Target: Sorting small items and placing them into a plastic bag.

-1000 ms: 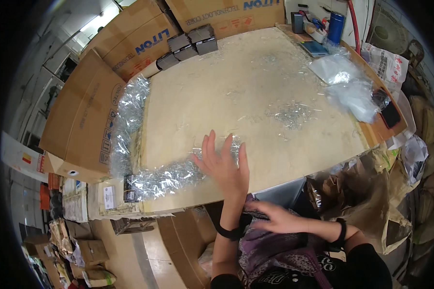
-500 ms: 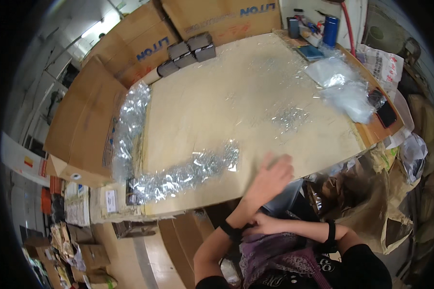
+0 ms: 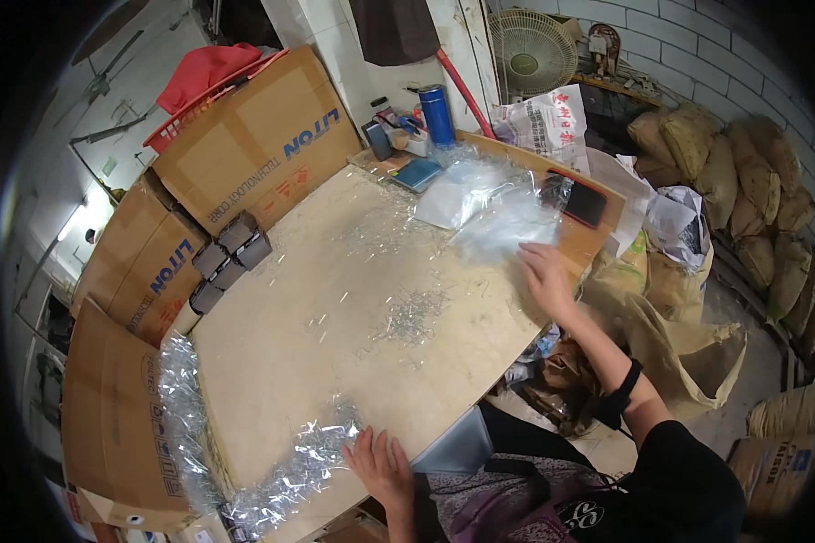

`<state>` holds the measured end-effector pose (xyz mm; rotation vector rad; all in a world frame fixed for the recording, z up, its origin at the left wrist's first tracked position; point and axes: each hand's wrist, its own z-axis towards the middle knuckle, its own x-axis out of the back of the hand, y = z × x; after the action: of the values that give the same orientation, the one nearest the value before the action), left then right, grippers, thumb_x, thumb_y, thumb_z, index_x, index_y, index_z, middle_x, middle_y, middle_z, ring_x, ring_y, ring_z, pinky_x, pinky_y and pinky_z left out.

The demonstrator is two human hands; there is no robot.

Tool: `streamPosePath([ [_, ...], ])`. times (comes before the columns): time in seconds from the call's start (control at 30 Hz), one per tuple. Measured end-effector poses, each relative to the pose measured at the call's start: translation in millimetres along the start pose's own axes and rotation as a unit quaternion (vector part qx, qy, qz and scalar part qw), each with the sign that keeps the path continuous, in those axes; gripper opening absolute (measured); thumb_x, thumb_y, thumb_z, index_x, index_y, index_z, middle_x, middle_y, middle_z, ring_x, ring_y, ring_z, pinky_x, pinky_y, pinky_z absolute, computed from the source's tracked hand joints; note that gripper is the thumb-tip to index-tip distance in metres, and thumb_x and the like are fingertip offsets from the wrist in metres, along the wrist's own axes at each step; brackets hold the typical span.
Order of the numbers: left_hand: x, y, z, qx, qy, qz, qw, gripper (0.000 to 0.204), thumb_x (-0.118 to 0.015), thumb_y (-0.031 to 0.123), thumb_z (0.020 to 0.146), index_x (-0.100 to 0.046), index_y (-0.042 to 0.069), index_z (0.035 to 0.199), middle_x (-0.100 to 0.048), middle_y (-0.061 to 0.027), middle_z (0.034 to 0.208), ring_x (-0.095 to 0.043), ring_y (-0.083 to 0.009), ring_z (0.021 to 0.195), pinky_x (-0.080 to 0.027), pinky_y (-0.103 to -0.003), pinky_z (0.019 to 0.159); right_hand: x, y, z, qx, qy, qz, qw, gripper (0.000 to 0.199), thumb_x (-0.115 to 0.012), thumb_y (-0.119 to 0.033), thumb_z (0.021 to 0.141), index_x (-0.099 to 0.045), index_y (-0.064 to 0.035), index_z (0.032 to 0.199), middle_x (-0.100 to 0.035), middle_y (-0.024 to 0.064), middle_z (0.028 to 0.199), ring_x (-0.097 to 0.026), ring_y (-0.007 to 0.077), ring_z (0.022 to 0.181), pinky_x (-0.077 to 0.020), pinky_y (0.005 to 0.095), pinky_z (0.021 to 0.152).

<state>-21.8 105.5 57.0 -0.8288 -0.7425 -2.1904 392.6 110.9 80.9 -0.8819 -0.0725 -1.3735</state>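
Observation:
My left hand [image 3: 378,466] lies with fingers spread at the table's near edge, beside a heap of small, shiny, slender pieces [image 3: 290,471]; their kind is too small to make out. Out to the right, my right hand [image 3: 548,279] is stretched to the near edge of a stack of clear plastic bags [image 3: 507,217]. Its fingertips are at the bags, and I see nothing gripped in it. More of the shiny pieces [image 3: 412,317] are scattered over the pale tabletop [image 3: 272,362]. A clear plastic sheet or bag [image 3: 457,443] rests at my lap.
Cardboard boxes [image 3: 263,136] wall the table's far left, with small dark grey blocks [image 3: 231,253] before them. A shiny heap [image 3: 186,416] lines the left edge. A blue cylinder [image 3: 436,116], a teal flat case [image 3: 417,175] and a phone [image 3: 584,201] sit on the far right. Sacks [image 3: 688,344] stand rightward.
The view has turned to the right. My right hand has come up from my lap to the plastic bags. My left hand has moved back to the near edge beside the shiny heap.

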Motion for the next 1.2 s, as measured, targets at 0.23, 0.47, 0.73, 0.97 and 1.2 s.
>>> streamPosePath([
  [0.23,-1,-5,-5,-0.002,0.026,0.035,0.999,0.016,-0.065,0.003,0.083,-0.062,0.004,0.099,-0.06,-0.0125,0.113,-0.058,-0.0321,0.11,-0.037,-0.057,0.106,-55,8,27,0.206,-0.078,-0.071,0.973,0.022,-0.065,-0.017,0.084,-0.069,-0.0042,0.101,-0.066,0.0121,0.115,-0.055,0.0273,0.117,-0.0337,0.0476,0.109],
  [0.47,0,2,0,0.015,0.046,0.028,0.998,0.016,-0.062,-0.001,0.083,-0.063,0.002,0.098,-0.062,-0.0141,0.11,-0.06,-0.0323,0.106,-0.038,-0.056,0.106,-57,4,33,0.206,-0.082,-0.133,0.966,0.007,-0.07,-0.011,0.071,-0.064,-0.0096,0.076,-0.064,0.0044,0.097,-0.058,0.0203,0.103,-0.0384,0.0438,0.099],
  [0.73,1,3,1,0.023,0.043,0.025,0.999,0.015,-0.061,-0.002,0.083,-0.063,0.002,0.098,-0.062,-0.0143,0.11,-0.06,-0.0328,0.106,-0.038,-0.056,0.106,-45,-12,34,0.164,0.032,0.035,0.985,0.01,-0.072,-0.008,0.069,-0.066,-0.0116,0.077,-0.062,0.0018,0.098,-0.056,0.0221,0.098,-0.0382,0.0405,0.09],
  [0.97,-1,2,1,0.014,0.043,0.028,0.999,0.015,-0.061,-0.001,0.084,-0.063,0.001,0.098,-0.062,-0.0149,0.11,-0.06,-0.033,0.105,-0.038,-0.056,0.106,-43,-9,33,0.121,-0.162,0.006,0.979,0.01,-0.072,-0.014,0.077,-0.066,-0.0067,0.077,-0.065,0.0054,0.088,-0.06,0.0264,0.088,-0.0441,0.041,0.077],
  [1.2,-4,0,-2,-0.005,0.048,0.041,0.998,0.015,-0.059,0.001,0.087,-0.064,0.0,0.101,-0.061,-0.0164,0.111,-0.059,-0.0346,0.106,-0.037,-0.056,0.107,-44,-20,44,0.14,0.093,0.094,0.981,0.014,-0.073,-0.013,0.08,-0.063,-0.0025,0.081,-0.064,0.0114,0.079,-0.061,0.0319,0.074,-0.0476,0.0403,0.066],
])
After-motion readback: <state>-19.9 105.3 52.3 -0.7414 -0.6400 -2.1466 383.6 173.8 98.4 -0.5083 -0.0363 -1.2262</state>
